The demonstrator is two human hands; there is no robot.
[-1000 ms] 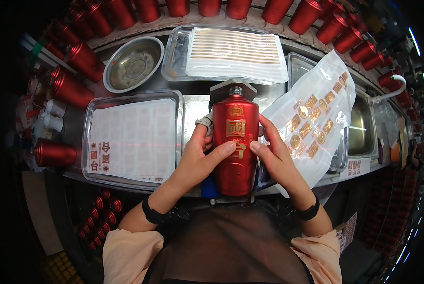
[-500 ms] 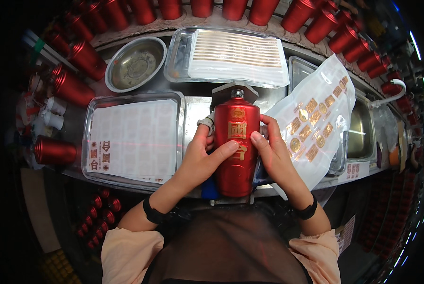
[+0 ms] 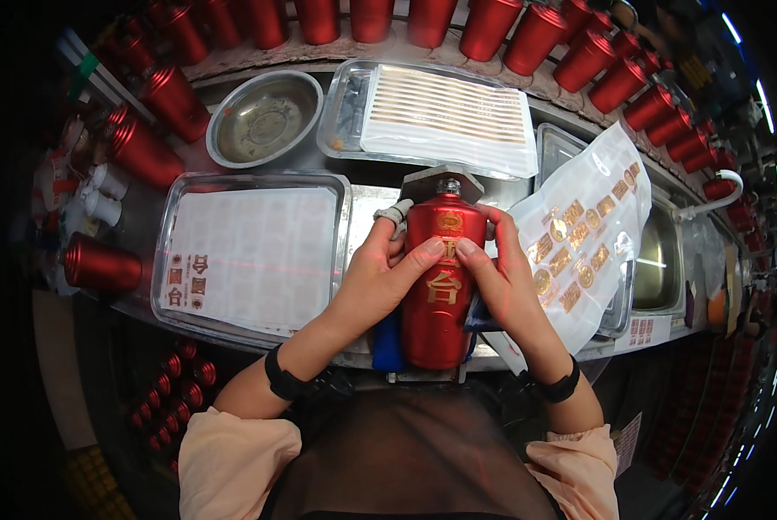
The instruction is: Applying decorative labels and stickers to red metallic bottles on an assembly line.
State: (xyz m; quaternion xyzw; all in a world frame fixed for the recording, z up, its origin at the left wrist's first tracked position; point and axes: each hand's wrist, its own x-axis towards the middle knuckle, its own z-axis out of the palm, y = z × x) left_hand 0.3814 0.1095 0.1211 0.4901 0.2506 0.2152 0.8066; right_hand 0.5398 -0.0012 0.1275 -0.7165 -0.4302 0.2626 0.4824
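Both hands, left hand (image 3: 380,273) and right hand (image 3: 505,277), clasped the red bottle (image 3: 440,286) by its sides; it looked rigid, glossy, slippery, probably heavy

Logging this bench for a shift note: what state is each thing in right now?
Red bottle: lying on its side, pressed by both thumbs.
Left hand: on the bottle, thumb on its face.
Right hand: on the bottle's other side.
Left tray: holds a mostly bare sticker sheet.
Bowl: empty.
Gold sticker sheet: partly used, draped over a tray.
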